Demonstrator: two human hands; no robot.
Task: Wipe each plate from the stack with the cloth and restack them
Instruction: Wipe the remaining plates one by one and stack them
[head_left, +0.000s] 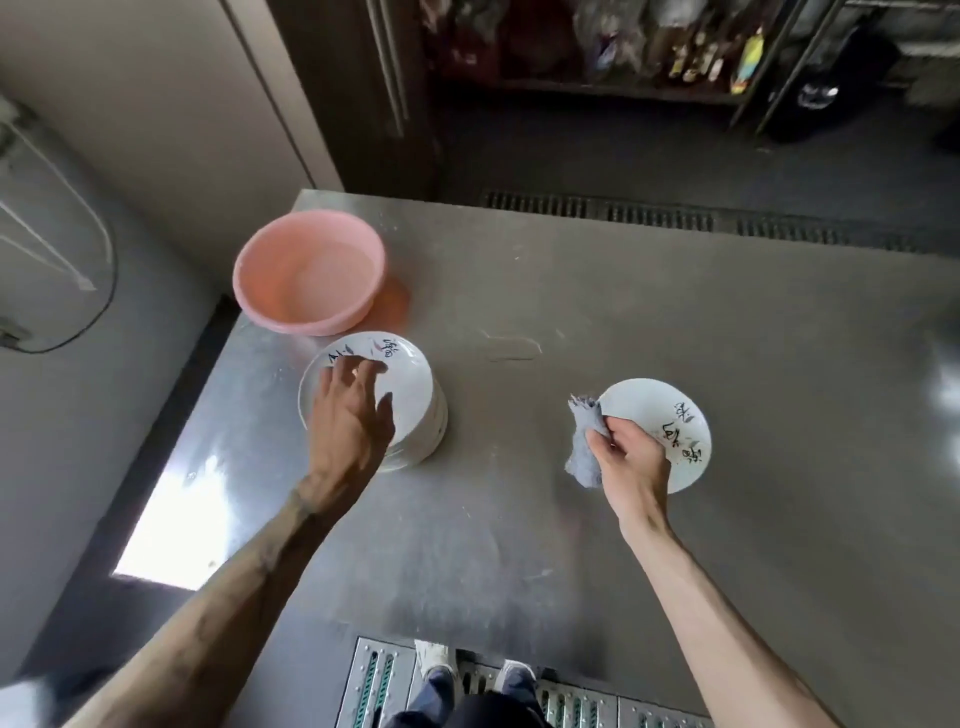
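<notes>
I see the stack of plates (415, 431) at the left of the worktop (675, 312), just in front of a pink basin (306, 270). My left hand (348, 415) rests on its top plate, fingers spread and loose, probably to lift it. Well apart to the right lies a single plate (660, 421), likely the start of the new stack. At its rim my right hand (628, 457) has its fingers curled round the bunched cloth (584, 447).

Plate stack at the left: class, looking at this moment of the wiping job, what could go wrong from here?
1. The top plate sits skewed on the stack, and the left hand only lies on it with spread fingers; lifted carelessly, it might slip or topple the stack.
2. The right hand pinches the cloth beside the single plate, so its hold on another plate could be weak.
</notes>
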